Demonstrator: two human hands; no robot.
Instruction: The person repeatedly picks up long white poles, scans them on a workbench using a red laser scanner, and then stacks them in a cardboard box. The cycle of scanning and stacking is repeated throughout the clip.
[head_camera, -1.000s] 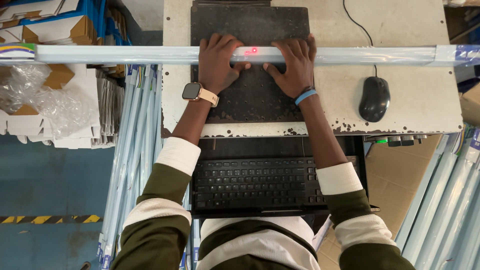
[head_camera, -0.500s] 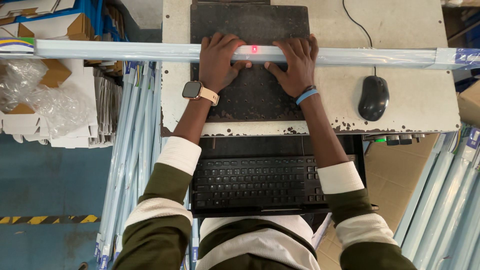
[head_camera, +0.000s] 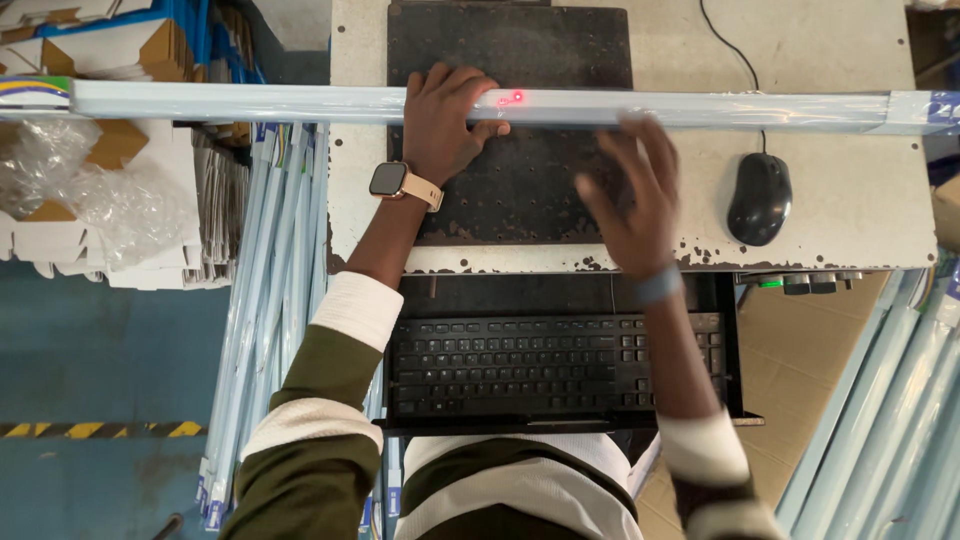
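A: What lay nearest the camera, at the bottom of the frame?

B: The person's striped sleeves, and just past them a black keyboard on a pull-out tray, lower centre.

A: And the hands?

B: The right hand was blurred, lifted, fingers spread wide and holding nothing. It hung over the near edge of the desk, right of centre, with a blue band at the wrist. Its fingertips reached close to the tube; whether they touched it I could not tell.

A: The left?

B: The left hand lay palm down, upper centre, fingers curled over the tube and pressing it onto the black mat. A watch sat on that wrist.

A: Where did the tube lie?

B: It was a long pale tube, stretched across the whole upper frame from left edge to right, over the mat and desk. A red light dot showed on it just right of the left hand.

A: Anything else?

B: A black mouse sat on the desk at the right, just below the tube. More tubes stood bundled at left, with cardboard boxes in the upper left.
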